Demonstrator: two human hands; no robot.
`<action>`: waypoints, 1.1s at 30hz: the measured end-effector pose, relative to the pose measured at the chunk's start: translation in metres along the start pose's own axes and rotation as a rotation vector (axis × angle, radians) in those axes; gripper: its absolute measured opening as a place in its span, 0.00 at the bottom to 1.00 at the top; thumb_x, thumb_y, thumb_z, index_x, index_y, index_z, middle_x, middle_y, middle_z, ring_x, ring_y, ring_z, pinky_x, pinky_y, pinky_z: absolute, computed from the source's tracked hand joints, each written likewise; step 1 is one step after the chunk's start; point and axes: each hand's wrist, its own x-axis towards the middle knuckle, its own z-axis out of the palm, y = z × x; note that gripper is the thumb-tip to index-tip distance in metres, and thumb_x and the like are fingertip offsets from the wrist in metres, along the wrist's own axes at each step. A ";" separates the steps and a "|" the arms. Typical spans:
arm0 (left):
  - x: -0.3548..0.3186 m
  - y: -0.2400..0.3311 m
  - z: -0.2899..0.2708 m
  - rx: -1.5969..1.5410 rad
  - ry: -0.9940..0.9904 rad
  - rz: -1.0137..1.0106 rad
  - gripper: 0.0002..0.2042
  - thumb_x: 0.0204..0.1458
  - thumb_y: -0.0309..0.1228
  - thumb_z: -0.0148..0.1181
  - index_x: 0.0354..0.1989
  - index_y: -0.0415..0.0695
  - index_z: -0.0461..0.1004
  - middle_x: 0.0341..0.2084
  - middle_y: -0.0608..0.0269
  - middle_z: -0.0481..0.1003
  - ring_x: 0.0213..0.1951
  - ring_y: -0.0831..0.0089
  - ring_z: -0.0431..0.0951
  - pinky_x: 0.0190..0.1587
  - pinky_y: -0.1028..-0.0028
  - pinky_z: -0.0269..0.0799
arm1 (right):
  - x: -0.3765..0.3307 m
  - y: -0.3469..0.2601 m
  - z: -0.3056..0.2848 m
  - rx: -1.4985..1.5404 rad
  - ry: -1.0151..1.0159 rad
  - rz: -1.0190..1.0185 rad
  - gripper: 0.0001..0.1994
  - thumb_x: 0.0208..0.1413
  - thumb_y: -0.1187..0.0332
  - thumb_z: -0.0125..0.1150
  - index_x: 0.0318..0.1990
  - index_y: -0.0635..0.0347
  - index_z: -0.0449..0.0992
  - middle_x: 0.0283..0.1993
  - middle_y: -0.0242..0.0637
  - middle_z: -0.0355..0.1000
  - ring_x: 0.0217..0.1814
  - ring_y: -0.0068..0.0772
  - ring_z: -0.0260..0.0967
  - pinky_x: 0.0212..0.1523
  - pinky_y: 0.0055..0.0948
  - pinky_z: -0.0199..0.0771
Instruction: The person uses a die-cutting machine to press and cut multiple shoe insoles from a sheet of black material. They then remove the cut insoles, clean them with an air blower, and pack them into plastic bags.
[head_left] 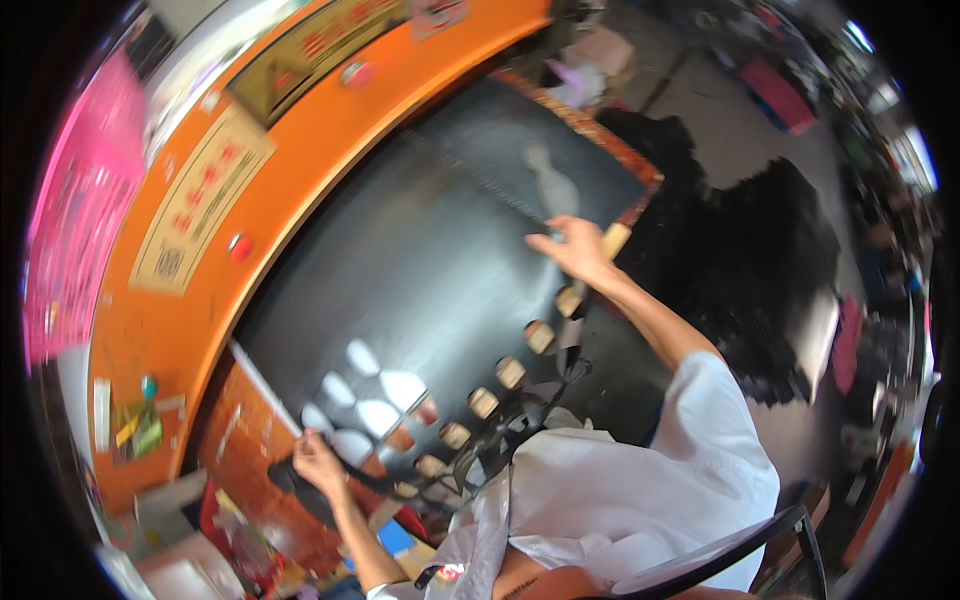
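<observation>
A broad black sheet point(380, 240), possibly leather, lies across the work table, with a row of cut-out holes along its near edge. Thumb and fingers of my left hand point(318, 463) are closed on the sheet's near left corner. Over the sheet's right part is my right hand point(582, 250), slightly blurred. Its thumb stretches left, apart from the fingers, and I make out nothing held. Just beyond those fingertips is a pale sole-shaped patch point(552, 180); whether it is a piece or an opening I cannot tell. Several pale rounded shapes point(378, 417) show near my left hand.
An orange machine beam point(300, 165) with red buttons spans the far side of the table. Dark hides or sheets point(740, 250) are heaped on the right. A pink basket point(90, 200) stands far left. Scraps and small items point(250, 540) lie at lower left.
</observation>
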 end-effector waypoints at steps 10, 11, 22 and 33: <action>0.103 0.016 0.016 -0.058 -0.288 -0.387 0.20 0.64 0.41 0.62 0.35 0.30 0.76 0.25 0.55 0.75 0.25 0.69 0.74 0.28 0.67 0.72 | 0.086 -0.049 0.039 0.178 -0.270 0.015 0.38 0.49 0.51 0.78 0.58 0.76 0.76 0.54 0.58 0.79 0.59 0.55 0.77 0.61 0.46 0.76; 0.097 0.027 0.008 -0.030 -0.297 -0.407 0.20 0.64 0.40 0.63 0.38 0.28 0.76 0.29 0.52 0.76 0.28 0.67 0.75 0.30 0.64 0.73 | 0.077 -0.050 0.034 0.163 -0.225 0.002 0.36 0.52 0.53 0.77 0.59 0.76 0.76 0.52 0.56 0.80 0.59 0.54 0.78 0.60 0.47 0.77; -0.007 0.218 0.112 0.066 -0.512 0.116 0.19 0.67 0.43 0.58 0.30 0.38 0.74 0.13 0.66 0.67 0.15 0.76 0.66 0.19 0.72 0.60 | -0.073 0.051 -0.180 0.027 0.175 -0.175 0.19 0.65 0.59 0.61 0.24 0.61 0.76 0.17 0.47 0.69 0.22 0.54 0.72 0.25 0.48 0.66; -0.260 0.543 0.389 -0.390 -1.277 0.482 0.14 0.70 0.39 0.56 0.38 0.41 0.76 0.12 0.72 0.63 0.11 0.85 0.59 0.14 0.79 0.57 | -0.294 0.204 -0.505 -0.330 0.971 0.382 0.18 0.61 0.59 0.69 0.27 0.66 0.76 0.24 0.53 0.70 0.20 0.38 0.59 0.26 0.39 0.67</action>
